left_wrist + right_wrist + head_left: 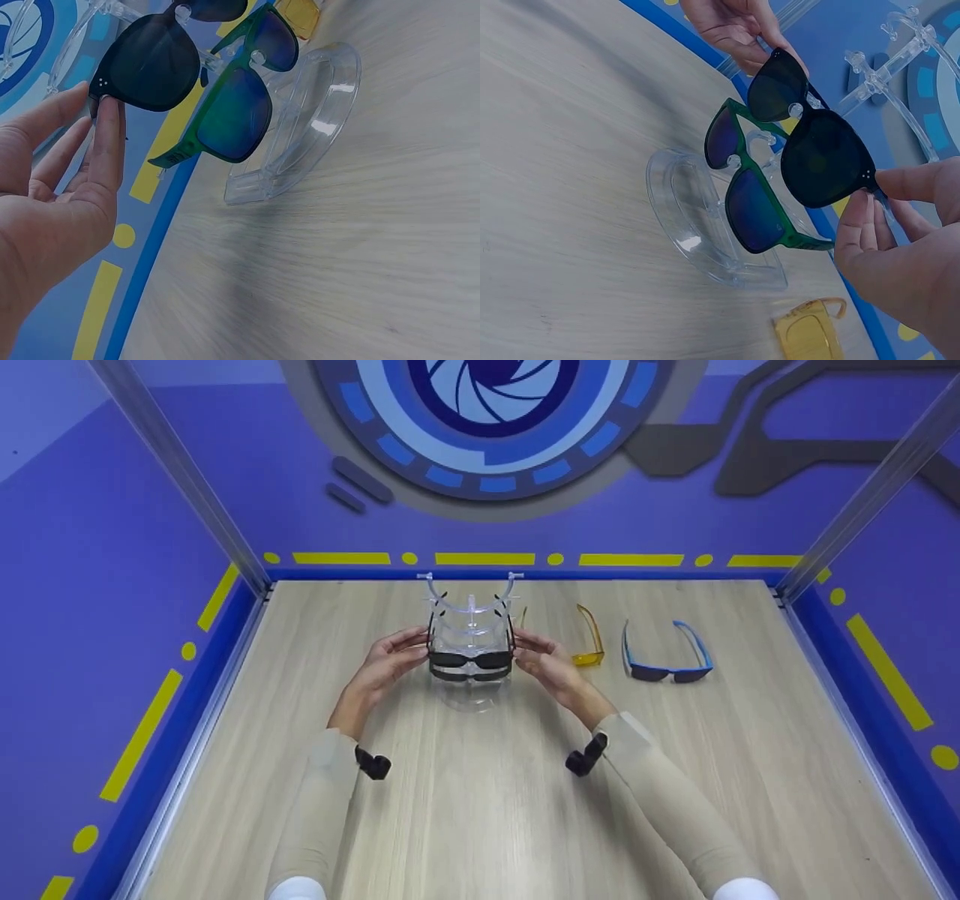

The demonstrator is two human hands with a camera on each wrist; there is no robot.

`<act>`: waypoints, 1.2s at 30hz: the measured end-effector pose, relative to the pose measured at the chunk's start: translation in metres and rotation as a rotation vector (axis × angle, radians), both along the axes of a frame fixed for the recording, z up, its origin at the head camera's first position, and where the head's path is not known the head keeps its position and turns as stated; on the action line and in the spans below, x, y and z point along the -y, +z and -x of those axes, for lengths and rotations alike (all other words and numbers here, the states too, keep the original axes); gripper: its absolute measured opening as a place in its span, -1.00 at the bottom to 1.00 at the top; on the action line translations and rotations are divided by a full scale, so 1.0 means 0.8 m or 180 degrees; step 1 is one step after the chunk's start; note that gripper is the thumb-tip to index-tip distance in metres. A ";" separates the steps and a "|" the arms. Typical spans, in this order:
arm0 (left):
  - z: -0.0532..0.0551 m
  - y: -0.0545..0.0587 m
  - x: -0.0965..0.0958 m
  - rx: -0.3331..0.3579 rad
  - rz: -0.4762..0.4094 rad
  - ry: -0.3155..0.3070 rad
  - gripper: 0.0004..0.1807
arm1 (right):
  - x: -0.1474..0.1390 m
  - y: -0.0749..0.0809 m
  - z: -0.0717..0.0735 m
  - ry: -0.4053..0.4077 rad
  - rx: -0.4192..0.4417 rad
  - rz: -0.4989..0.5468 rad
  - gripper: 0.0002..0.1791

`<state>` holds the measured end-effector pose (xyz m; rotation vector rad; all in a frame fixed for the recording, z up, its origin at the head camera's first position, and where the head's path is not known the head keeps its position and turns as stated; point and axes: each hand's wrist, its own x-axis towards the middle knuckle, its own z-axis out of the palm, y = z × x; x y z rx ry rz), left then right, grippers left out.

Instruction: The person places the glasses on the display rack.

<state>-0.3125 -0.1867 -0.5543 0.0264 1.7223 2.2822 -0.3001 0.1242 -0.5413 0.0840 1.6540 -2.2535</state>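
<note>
A pair of black sunglasses (pixel 471 660) sits at a tier of the clear plastic display stand (pixel 472 706), its bridge against the nose peg. My left hand (pixel 390 661) pinches one hinge corner between thumb and fingers, as the left wrist view shows. On the opposite side my right hand (pixel 907 232) pinches the other hinge corner. Just below, green-framed sunglasses (pixel 755 206) with bluish lenses rest on a lower tier, untouched by either hand. The stand's upper arms rise above the black pair and hold no glasses.
Yellow glasses (pixel 589 658) lie on the wooden table (pixel 480 817) just beyond my right hand. Farther right are blue-framed sunglasses (pixel 670 673) with dark lenses, temples pointing back. Blue-purple panels (pixel 480 529) with yellow marks enclose the table at the back and sides.
</note>
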 end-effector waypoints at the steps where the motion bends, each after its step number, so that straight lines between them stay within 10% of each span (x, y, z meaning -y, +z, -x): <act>1: 0.000 0.000 0.000 -0.0005 -0.0002 0.0002 -0.41 | 0.000 0.001 -0.001 0.0008 -0.0008 -0.0017 -0.42; 18: -0.006 0.006 0.008 0.0086 -0.0218 0.0054 -0.42 | -0.008 -0.003 -0.008 0.0002 -0.0074 0.0017 -0.41; 36: -0.052 -0.004 0.046 0.0045 0.0228 0.0013 -0.45 | -0.079 -0.011 -0.037 0.0450 0.0005 -0.0704 -0.35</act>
